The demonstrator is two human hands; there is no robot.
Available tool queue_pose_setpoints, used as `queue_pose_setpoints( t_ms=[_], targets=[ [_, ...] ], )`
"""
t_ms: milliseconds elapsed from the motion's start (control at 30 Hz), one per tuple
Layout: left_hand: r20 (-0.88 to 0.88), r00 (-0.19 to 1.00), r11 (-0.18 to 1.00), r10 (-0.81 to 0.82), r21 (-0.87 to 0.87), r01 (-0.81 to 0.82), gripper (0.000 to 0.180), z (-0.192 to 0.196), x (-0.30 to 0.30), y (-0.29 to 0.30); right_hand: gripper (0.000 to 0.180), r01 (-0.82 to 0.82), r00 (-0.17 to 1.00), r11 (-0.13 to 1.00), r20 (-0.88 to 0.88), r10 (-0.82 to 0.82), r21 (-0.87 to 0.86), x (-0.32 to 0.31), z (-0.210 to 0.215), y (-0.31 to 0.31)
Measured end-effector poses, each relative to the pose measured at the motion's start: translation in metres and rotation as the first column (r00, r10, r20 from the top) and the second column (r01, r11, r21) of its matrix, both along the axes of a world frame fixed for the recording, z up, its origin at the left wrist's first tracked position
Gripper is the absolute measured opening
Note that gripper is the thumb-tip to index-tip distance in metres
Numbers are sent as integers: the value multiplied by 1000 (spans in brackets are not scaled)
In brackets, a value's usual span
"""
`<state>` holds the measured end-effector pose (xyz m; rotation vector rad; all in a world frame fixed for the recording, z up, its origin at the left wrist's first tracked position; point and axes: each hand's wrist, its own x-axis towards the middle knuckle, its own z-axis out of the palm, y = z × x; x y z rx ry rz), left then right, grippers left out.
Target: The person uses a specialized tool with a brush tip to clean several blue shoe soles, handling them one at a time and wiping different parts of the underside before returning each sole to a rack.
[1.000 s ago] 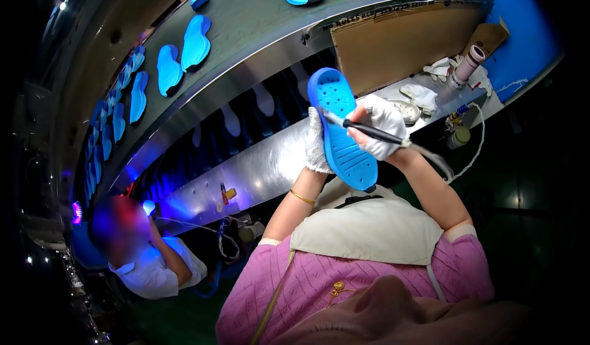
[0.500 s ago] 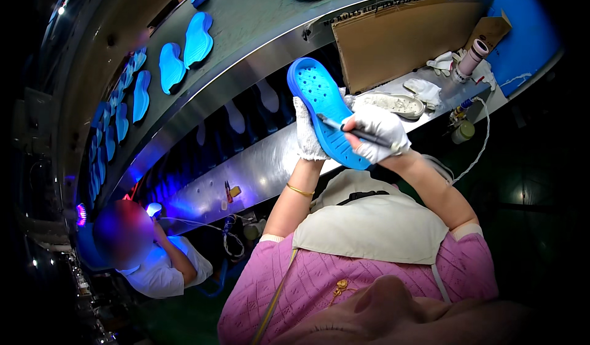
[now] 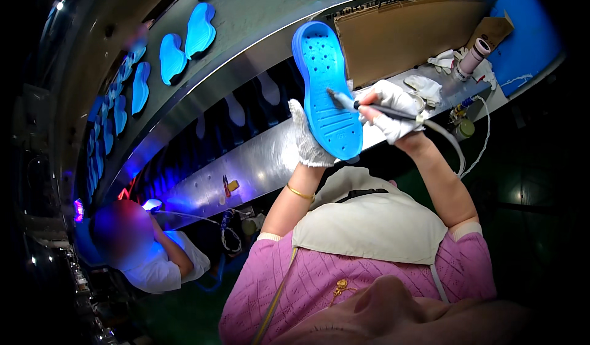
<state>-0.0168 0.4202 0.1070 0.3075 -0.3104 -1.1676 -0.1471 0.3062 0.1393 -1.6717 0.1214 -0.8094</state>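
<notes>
A blue shoe sole with small holes at its far end and grooves nearer me is held up over the metal ledge. My left hand, in a white knit glove, grips it along its lower left side; some fingers are hidden behind it. In my right hand, also gloved with bare fingertips showing, is a brush with a dark handle and a hose at its back end. The brush's tip is at the sole's right middle part, slightly blurred; whether it touches I cannot tell.
Blue soles lie along a dark conveyor belt ahead and left. A cardboard sheet leans behind the metal ledge. White gloves and a pink tumbler stand right. A co-worker sits at left.
The sole has moved up and turned more upright in my left hand. My right hand with the brush has shifted right, and the hose behind it now shows.
</notes>
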Motion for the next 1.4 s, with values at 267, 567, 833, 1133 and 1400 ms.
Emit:
queue_pose_setpoints(
  t_ms=[267,567,833,1133,1400],
  targets=[
    [115,988,990,103,-104,-91,92,3,15,-6,8,-41,996,989,-69,51,141,1,-11,22],
    [-48,998,982,49,-179,-57,84,-2,27,-2,10,-217,966,918,-64,252,332,9,-18,25],
    [15,1000,987,3,-161,0,89,12,30,-4,12,-250,963,963,-81,258,97,4,-13,20],
    [27,991,982,-128,-139,131,90,20,48,-5,6,-319,856,882,-294,425,346,-13,-15,31],
    [172,961,975,-219,1,222,86,24,53,-8,20,-85,996,950,-2,88,-302,7,7,22]
  ],
)
